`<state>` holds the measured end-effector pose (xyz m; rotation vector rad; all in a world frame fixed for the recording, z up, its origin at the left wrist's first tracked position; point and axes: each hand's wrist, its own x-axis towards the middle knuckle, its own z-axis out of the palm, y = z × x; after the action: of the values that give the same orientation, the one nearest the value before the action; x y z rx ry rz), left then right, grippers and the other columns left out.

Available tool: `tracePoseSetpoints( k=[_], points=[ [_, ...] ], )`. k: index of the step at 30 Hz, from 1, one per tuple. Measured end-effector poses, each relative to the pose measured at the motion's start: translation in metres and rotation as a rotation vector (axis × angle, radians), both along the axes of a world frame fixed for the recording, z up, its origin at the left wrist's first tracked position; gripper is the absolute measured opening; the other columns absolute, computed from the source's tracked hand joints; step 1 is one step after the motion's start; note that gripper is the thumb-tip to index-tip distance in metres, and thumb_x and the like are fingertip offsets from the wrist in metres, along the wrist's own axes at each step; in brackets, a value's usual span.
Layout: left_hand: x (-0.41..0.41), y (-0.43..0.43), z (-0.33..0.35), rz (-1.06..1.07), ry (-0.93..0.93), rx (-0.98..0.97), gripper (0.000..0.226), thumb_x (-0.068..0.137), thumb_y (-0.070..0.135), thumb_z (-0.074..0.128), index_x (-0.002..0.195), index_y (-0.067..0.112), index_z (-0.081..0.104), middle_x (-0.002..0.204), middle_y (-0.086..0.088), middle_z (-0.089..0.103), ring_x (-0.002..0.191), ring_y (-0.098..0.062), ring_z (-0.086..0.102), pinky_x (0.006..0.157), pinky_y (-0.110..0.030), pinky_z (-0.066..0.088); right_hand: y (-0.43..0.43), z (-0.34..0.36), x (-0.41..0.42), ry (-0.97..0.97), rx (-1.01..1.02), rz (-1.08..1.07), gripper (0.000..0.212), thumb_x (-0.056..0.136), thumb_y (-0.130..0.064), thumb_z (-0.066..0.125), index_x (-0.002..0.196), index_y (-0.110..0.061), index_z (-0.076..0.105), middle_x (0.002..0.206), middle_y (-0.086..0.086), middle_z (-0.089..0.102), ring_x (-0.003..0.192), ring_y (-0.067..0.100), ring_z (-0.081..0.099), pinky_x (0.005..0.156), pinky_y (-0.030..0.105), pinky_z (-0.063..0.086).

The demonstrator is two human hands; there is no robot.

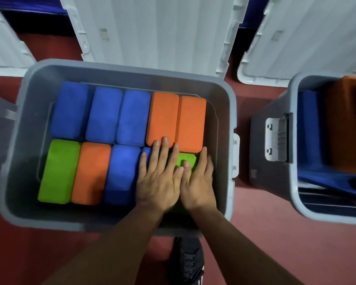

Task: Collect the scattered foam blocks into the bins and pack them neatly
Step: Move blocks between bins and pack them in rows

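Beneath the left hand (158,177) and right hand (197,182) lies a green block (185,156).

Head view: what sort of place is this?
Likely a storage or activity room, maybe a gym or studio; can't say for sure. Cues: red floor, a grey storage bin with pale lid open, a second bin beside it, coloured foam blocks packed in rows.

Two grey bins (32,120) on red floor (265,243)
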<state>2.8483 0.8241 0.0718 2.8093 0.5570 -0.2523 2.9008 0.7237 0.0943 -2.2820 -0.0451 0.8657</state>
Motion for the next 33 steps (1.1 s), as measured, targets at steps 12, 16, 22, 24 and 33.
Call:
tracePoseSetpoints(
  k=[12,16,22,24,33],
  points=[
    [0.004,0.02,-0.022,-0.012,-0.042,0.089,0.06,0.107,0.046,0.012,0.162,0.022,0.017,0.17,-0.004,0.008,0.156,-0.024,0.007,0.122,-0.058,0.016,0.017,-0.023,0.022,-0.15,-0.116,0.178,0.063,0.103,-0.06,0.017,0.158,-0.044,-0.007,0.167,-0.004,-0.025,0.155,0.026,0.016,0.11,0.053,0.042],
    [0.002,0.02,-0.023,-0.009,-0.051,0.107,0.059,0.108,0.043,0.02,0.161,0.018,0.022,0.169,-0.006,0.012,0.156,-0.025,0.01,0.121,-0.06,0.019,0.017,-0.023,0.023,-0.181,-0.115,0.208,0.064,0.101,-0.059,0.017,0.159,-0.037,-0.001,0.168,-0.003,-0.019,0.157,0.026,0.006,0.112,0.052,0.041],
    [0.004,0.021,-0.018,-0.026,-0.017,0.13,0.057,0.109,0.043,0.017,0.161,0.019,0.022,0.169,-0.007,0.014,0.156,-0.027,0.012,0.119,-0.064,0.017,0.016,-0.023,0.024,-0.154,-0.11,0.211,0.063,0.102,-0.059,0.018,0.158,-0.04,-0.003,0.167,-0.008,-0.016,0.153,0.025,0.02,0.107,0.048,0.044],
    [0.004,0.021,-0.018,-0.024,-0.008,0.134,0.058,0.109,0.044,0.016,0.162,0.021,0.02,0.169,-0.006,0.012,0.156,-0.026,0.011,0.119,-0.064,0.015,0.016,-0.023,0.026,-0.159,-0.121,0.224,0.062,0.102,-0.059,0.018,0.157,-0.04,-0.004,0.167,-0.007,-0.014,0.153,0.026,0.02,0.107,0.049,0.045],
    [0.009,0.023,-0.012,0.022,0.092,0.03,0.061,0.106,0.05,0.0,0.16,0.028,0.019,0.169,-0.001,0.013,0.156,-0.021,0.009,0.122,-0.058,0.01,0.022,-0.009,0.03,-0.026,-0.232,0.222,0.061,0.105,-0.058,0.019,0.157,-0.045,-0.01,0.168,0.007,0.003,0.154,0.031,0.011,0.112,0.056,0.034]
  ],
)
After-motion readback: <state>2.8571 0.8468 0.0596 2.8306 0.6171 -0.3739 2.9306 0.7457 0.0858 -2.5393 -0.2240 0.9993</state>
